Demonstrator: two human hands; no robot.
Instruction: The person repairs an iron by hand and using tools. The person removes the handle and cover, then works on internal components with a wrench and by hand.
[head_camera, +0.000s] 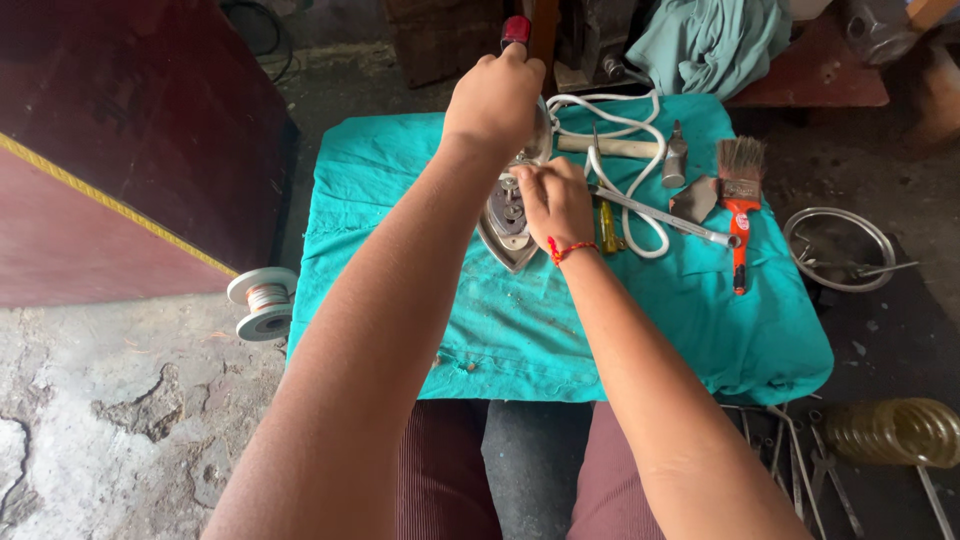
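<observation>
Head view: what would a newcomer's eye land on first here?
Two bare arms meet at centre over a teal cloth, where the left hand and right hand work on an upturned iron soleplate. To the right lie a white cord and an orange-handled paintbrush.

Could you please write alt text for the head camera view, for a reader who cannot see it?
Seen from above, a person's left hand grips a red-handled tool while the right hand works on the opened metal base of a clothes iron on a teal cloth. An orange-handled paintbrush, a hammer and a white cord lie to the right.
</observation>
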